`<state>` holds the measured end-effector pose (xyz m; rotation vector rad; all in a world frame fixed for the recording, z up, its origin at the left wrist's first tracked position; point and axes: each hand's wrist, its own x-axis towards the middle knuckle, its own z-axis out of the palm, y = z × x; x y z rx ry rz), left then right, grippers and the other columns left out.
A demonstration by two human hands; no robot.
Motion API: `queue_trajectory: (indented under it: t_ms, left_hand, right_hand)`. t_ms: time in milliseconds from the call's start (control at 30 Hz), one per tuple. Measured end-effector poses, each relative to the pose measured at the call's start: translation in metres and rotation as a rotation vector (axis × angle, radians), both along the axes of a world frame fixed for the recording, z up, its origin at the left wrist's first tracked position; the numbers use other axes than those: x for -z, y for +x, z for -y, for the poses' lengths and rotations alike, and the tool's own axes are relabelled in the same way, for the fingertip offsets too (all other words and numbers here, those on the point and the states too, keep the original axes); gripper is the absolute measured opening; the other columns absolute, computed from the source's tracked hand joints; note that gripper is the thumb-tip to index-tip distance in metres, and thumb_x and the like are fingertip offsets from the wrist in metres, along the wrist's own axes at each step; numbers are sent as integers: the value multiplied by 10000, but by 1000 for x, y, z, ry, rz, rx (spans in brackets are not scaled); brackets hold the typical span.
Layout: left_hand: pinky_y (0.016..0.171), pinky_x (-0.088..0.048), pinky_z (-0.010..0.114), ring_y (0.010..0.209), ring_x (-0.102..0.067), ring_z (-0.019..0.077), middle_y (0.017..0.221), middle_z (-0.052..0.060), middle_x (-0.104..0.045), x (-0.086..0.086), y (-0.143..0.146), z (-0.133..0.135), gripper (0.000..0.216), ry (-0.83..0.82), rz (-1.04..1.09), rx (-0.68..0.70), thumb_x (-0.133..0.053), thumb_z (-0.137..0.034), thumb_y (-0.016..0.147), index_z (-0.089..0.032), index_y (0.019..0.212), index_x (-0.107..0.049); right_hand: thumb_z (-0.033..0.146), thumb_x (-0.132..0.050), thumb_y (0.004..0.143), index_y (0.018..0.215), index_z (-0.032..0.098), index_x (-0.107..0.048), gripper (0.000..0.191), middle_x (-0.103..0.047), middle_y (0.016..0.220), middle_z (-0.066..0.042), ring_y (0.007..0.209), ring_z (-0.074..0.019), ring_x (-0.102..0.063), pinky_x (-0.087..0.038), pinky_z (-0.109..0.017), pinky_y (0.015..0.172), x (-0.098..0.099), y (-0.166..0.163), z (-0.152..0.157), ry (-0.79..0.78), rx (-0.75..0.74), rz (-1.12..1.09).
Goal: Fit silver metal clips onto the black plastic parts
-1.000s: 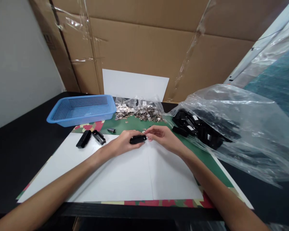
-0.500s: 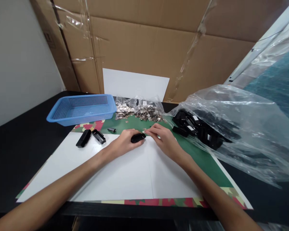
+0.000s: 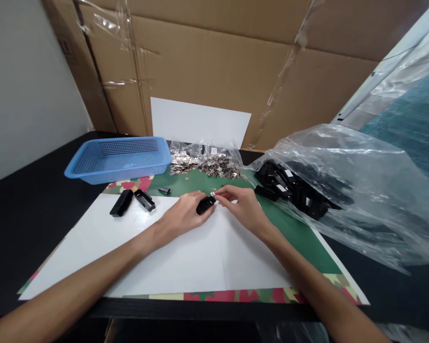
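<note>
My left hand [image 3: 188, 209] is closed around a black plastic housing [image 3: 205, 205], held just over the white paper [image 3: 164, 267]. Close against the housing's right end, my right hand [image 3: 241, 202] pinches a small metal piece [image 3: 212, 194] between thumb and fingertips. Whether the metal piece touches the housing is too small to tell. To the left lie a closed-looking black case [image 3: 122, 203] and an open black shell [image 3: 145, 200], with a small dark pointed part [image 3: 164, 190] beyond them.
A blue plastic basket [image 3: 128, 177] stands at the back left. Behind my hands are heaps of small metal pieces [image 3: 219, 166] in clear bags. On the right, a large clear plastic bag [image 3: 372, 190] spills black plastic parts [image 3: 279, 183]. Cardboard [image 3: 207, 62] walls the back.
The black housing has tilted slightly in my left hand, its right end now higher. My right hand stays beside it, still pinching the metal piece. The whole view has shifted a little.
</note>
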<state>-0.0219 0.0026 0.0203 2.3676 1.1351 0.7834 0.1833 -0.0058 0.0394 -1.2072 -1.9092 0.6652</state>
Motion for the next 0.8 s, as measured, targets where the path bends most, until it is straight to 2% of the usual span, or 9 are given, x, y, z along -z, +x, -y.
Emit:
queue_trajectory:
  t_ms: [133,233,333,600,800]
  left_hand:
    - [689,-482,311,826,-716,232,936,81,-751,-2,0,3,286,-51,-27,-5,-550,-428,997,-186,1038,-698]
    - [647,-469,304,778,-722,232,910,77,-762,-2,-1,4,307,-79,-47,-15,-541,-453,998,-193,1033,-701]
    - [652,-466,308,789,-731,243,904,81,-766,1,-1,3,323,-71,-59,-12,-531,-463,1002,-191,1035,-703]
    - [674,-465,314,807,-733,242,915,78,-764,5,-1,1,287,-82,-19,-12,-528,-437,1008,-198,995,-686]
    - [630,-430,307,778,-717,234,869,63,-744,6,-1,1,253,-57,-25,-26,-527,-415,1006,-205,921,-641]
  right_hand:
    - [321,-674,951,986,219,-782,153,-784,869,-42,779,-220,-738,-584,-348,755,1,-1,1,38,22,-20]
    - [350,-683,953,1017,224,-797,182,-793,897,-44,797,-228,-743,-597,-352,762,1,0,0,8,18,-66]
    - [341,-704,932,1001,222,-807,172,-802,929,-54,820,-245,-749,-597,-362,766,3,0,0,-5,22,-17]
    - [296,-649,966,957,205,-772,153,-795,943,-78,806,-250,-737,-567,-356,736,15,-6,1,152,56,109]
    - [260,-594,990,941,220,-768,186,-792,953,-80,786,-238,-726,-555,-348,748,20,-9,1,207,46,182]
